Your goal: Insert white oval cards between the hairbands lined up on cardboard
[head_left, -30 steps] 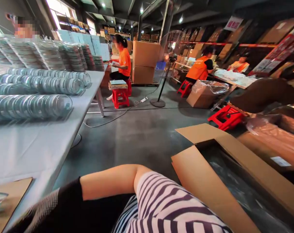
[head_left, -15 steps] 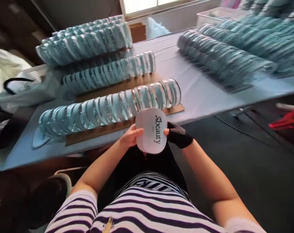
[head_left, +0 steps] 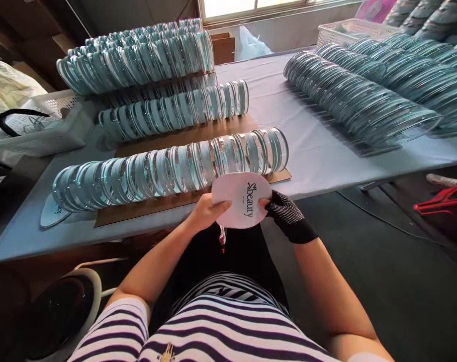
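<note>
In front of my body I hold a white, rounded card [head_left: 236, 211] printed with the word "beauty" running down it. My bare left hand [head_left: 207, 211] grips its left edge, thumb on top. My right hand [head_left: 286, 213], in a black half-finger glove with white dots, pinches the right edge. Below the card hangs a small pinkish strip [head_left: 222, 239] with a red tip; I cannot make out what it is. Just beyond lies a row of clear, curved plastic pieces [head_left: 168, 171] on cardboard [head_left: 138, 216]. A similar printed white card [head_left: 53, 213] lies at the row's left end.
More rows of clear curved pieces [head_left: 138, 60] are stacked at the back left, and others [head_left: 364, 100] at the right. White baskets stand at the left [head_left: 66, 125] and back right [head_left: 349, 30]. The cloth-covered table [head_left: 311, 173] ends close to my hands.
The card has tilted and now appears wider and flatter from top to bottom. My right hand has shifted slightly right and down, and the view has moved a little.
</note>
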`<action>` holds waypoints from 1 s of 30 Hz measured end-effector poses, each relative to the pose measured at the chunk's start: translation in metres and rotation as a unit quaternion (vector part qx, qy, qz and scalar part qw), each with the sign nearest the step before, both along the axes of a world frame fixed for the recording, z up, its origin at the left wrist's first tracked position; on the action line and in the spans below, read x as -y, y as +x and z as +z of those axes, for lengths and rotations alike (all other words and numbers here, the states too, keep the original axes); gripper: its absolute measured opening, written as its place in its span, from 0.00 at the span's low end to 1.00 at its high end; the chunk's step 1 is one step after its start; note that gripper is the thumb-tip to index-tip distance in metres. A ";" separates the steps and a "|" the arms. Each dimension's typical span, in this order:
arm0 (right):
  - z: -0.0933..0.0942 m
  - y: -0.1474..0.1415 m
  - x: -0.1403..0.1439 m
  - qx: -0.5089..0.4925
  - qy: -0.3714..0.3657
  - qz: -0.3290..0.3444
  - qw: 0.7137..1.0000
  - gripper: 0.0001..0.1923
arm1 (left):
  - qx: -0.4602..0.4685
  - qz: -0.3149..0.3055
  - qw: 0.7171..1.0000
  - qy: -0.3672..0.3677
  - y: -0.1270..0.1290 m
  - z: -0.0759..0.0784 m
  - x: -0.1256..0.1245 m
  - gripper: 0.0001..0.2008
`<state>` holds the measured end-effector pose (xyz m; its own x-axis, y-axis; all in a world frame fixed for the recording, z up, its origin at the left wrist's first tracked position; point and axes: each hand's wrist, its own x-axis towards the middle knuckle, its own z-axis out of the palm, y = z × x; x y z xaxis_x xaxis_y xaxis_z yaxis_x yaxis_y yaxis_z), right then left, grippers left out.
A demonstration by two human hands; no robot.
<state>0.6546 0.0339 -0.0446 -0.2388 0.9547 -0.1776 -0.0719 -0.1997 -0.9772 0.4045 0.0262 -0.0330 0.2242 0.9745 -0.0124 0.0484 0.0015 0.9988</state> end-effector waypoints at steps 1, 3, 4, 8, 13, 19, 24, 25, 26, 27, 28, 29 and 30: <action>0.002 -0.001 0.005 -0.031 -0.008 0.029 0.999 0.29 | 0.064 -0.027 0.997 -0.033 0.001 0.000 0.003 0.20; 0.003 -0.003 0.015 -0.091 -0.031 0.094 0.991 0.33 | 0.197 -0.082 0.971 -0.110 0.005 -0.002 0.007 0.27; 0.002 -0.004 0.017 -0.110 -0.041 0.111 0.987 0.35 | 0.240 -0.090 0.957 -0.137 0.007 -0.004 0.008 0.29; -0.006 -0.008 0.011 -0.078 -0.030 0.022 0.996 0.35 | 0.223 0.017 0.965 -0.135 0.008 -0.019 0.001 0.23; -0.007 -0.012 0.015 0.059 0.074 -0.098 0.991 0.37 | 0.144 0.118 0.981 -0.061 0.004 -0.028 -0.007 0.22; 0.001 -0.042 0.057 0.184 0.201 -0.181 0.945 0.28 | 0.088 0.180 0.980 -0.008 0.008 -0.032 -0.003 0.20; 0.004 -0.054 0.053 0.151 0.140 -0.230 0.951 0.24 | 0.081 0.185 0.978 0.047 0.022 -0.028 0.009 0.19; 0.007 -0.045 0.046 0.164 0.138 -0.264 0.940 0.22 | 0.081 0.191 0.976 0.059 0.025 -0.021 0.008 0.19; 0.012 -0.032 0.038 0.181 0.145 -0.314 0.921 0.22 | 0.092 0.199 0.973 0.070 0.027 -0.012 0.004 0.19; 0.017 -0.016 0.029 0.203 0.163 -0.371 0.892 0.22 | 0.116 0.208 0.968 0.083 0.031 0.000 -0.004 0.20; 0.023 0.003 0.021 0.232 0.188 -0.432 0.851 0.22 | 0.152 0.213 0.961 0.095 0.035 0.015 -0.016 0.21; 0.029 0.022 0.014 0.270 0.213 -0.483 0.805 0.22 | 0.198 0.212 0.951 0.107 0.040 0.031 -0.032 0.22; 0.034 0.040 0.008 0.317 0.233 -0.515 0.761 0.22 | 0.250 0.204 0.939 0.118 0.047 0.049 -0.050 0.23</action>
